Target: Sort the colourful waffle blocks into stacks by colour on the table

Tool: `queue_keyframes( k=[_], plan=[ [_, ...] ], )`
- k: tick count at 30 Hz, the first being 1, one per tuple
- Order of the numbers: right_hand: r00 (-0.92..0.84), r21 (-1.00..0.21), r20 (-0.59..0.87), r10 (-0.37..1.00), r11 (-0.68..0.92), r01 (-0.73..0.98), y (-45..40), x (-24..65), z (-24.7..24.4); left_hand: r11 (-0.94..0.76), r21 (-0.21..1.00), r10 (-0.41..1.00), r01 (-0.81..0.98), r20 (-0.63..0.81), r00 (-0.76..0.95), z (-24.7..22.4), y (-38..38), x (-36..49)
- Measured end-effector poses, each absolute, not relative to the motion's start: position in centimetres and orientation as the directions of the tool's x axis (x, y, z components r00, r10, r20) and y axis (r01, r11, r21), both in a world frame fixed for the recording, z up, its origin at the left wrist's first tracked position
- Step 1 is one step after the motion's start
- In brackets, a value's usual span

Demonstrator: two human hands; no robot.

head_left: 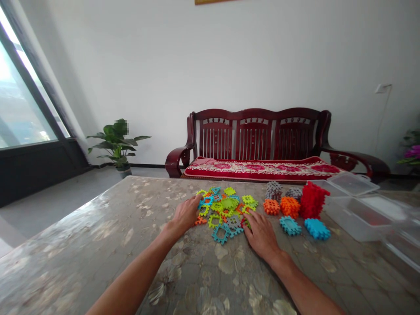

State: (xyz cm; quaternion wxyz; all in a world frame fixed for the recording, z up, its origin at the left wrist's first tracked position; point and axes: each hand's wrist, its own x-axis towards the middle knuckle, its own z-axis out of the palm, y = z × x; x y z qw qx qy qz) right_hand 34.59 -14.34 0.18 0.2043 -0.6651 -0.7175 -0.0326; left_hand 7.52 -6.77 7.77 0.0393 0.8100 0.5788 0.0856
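Dozens of flat, toothed plastic pieces lie in a loose, overlapping pile (229,204) on the far half of the bench (108,249), between the two hands. Colours noted: lime, teal, blue, orange and grey; several pieces are open frames.

The left hand (188,213) is at the pile's left edge, its fingertips against a blue piece (211,201); whether they grip it cannot be told. The right hand (262,234) is at the right edge, palm down, fingers slightly spread and partly bent over pieces there; a firm hold cannot be confirmed.

Right of the pile stand single-colour stacks: two grey (274,190) at the far side, two orange (271,207) nearer, a tall red stack (311,201) to their right, and teal (290,225) and blue (316,229) ones nearest. Further right is an open clear plastic box (359,221).

Assessment of handling: toothed edges may catch one another, so pieces should be freed singly, pinched by an outer edge and lifted straight up rather than dragged. Top pieces should come first. The right forearm should pass clear of the near stacks; the tall red one looks likeliest to topple.

Beyond the bench is a dark wooden sofa (256,116).
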Motion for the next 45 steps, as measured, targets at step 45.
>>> queue_keyframes(
  k=[45],
  plan=[
    [-0.025, -0.228, 0.353, 0.935, 0.112, 0.967, -14.2, 34.5, -0.1, -0.334, -0.031, 0.913, 0.942, -0.258, 0.315, 8.3, -9.6, 2.6]
  ],
)
